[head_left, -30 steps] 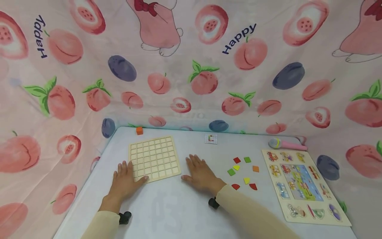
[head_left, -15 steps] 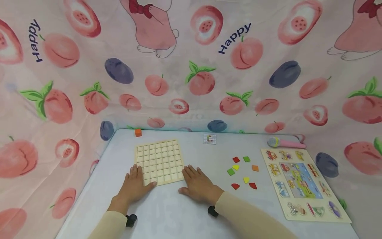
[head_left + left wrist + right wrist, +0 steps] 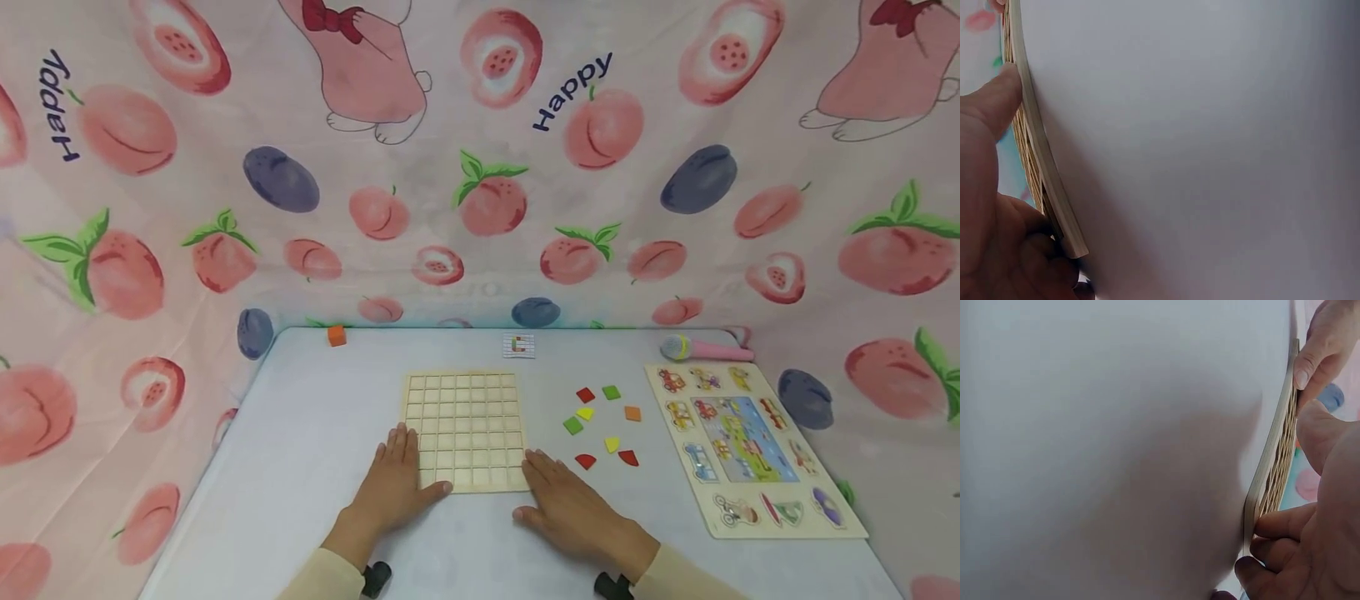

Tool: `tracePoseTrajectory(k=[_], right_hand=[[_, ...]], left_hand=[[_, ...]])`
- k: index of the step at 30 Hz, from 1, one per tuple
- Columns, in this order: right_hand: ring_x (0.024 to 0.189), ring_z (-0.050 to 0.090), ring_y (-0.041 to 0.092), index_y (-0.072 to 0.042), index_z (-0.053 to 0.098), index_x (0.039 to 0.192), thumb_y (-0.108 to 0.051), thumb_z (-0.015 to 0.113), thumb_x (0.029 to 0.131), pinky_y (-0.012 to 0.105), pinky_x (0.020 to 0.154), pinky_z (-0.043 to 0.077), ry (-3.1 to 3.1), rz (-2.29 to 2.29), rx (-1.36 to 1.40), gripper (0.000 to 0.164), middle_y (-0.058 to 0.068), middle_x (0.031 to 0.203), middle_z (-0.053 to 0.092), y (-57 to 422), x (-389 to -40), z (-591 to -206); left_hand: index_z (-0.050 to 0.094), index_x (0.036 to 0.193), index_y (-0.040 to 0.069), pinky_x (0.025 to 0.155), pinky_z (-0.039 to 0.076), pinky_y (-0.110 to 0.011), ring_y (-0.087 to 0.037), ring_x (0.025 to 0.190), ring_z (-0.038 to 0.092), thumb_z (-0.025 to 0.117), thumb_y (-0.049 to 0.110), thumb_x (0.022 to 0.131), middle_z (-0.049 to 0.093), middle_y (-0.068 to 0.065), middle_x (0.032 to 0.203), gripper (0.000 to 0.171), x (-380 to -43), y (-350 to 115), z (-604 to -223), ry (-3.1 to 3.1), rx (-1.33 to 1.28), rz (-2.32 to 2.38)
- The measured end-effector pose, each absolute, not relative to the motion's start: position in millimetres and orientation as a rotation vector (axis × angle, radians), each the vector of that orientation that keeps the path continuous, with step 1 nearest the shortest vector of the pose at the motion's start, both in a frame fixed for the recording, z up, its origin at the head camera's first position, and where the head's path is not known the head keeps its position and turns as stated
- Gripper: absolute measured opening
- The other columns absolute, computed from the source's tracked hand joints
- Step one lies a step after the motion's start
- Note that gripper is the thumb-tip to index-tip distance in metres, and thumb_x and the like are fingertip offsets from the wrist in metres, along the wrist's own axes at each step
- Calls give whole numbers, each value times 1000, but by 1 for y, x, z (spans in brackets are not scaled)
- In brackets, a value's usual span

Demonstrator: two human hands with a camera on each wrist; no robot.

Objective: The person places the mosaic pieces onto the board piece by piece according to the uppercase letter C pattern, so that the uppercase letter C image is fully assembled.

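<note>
Touching opposite sides of a pale square wooden board with a raised grid [image 3: 465, 429], the 2 bare hands seem to be squaring it in front of the person. It lies flat on a white-covered table [image 3: 300, 467], between the hands.

The left hand [image 3: 390, 492] lies along the left edge near the close corner, its fingers fairly straight and together, the thumb spread away with its tip at the near edge. The right hand [image 3: 573, 504] meets the right edge lower down, its fingers extended and close together, its thumb apart and short of the near edge. Neither hand is clamped round the wood in the head view; from the wrist views I cannot tell whether any fingertip reaches under the rim.

To do this well, I would push evenly from both sides, so that the board doesn't twist, and keep the pressure low against the thin edges. The left thumb is well placed to check the near edge; the right could match it for a steadier line. Keeping the fingers off the cells would leave the whole grid visible.

Care is needed on the right: 8 small flat pieces in red, green, yellow and orange [image 3: 585, 413] lie just beyond that hand, and a wide sweep could scatter them. A small white card with a coloured pattern [image 3: 519, 346] lies beyond the board.
</note>
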State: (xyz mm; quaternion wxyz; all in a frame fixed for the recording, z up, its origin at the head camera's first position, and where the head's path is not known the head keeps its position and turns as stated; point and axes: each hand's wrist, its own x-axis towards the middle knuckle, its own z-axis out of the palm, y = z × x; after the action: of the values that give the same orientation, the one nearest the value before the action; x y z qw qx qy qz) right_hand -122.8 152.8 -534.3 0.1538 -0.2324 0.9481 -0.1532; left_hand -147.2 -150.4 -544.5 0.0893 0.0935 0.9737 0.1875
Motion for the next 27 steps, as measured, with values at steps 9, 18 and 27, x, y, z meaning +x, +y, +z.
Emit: tracePoseTrajectory(k=[9,18,27], right_hand=[[154,39,37,0,50,153,-50,72,97,58,122,42,2793,-544,-572,79,19,168,37,177,-105,-531],[151,45,34,0,52,153,-37,74,98,56,121,44,2890,-454,-583,70,14,163,48,175,-111,-537],[149,49,31,-1,59,148,-34,75,98,51,119,47,2918,-430,-576,62,11,160,52,176,-112,-538]], left_hand=[[32,158,-14,129,26,-62,-48,159,25,74,65,89,26,-34,168,113,-136,-124,-547,2894,384,578],[36,162,-2,132,23,-56,-38,161,26,88,49,82,34,-20,170,108,-155,-156,-535,2792,493,652],[29,167,8,135,9,-57,-32,165,15,83,71,71,21,-11,176,127,-175,-184,-539,2686,668,546]])
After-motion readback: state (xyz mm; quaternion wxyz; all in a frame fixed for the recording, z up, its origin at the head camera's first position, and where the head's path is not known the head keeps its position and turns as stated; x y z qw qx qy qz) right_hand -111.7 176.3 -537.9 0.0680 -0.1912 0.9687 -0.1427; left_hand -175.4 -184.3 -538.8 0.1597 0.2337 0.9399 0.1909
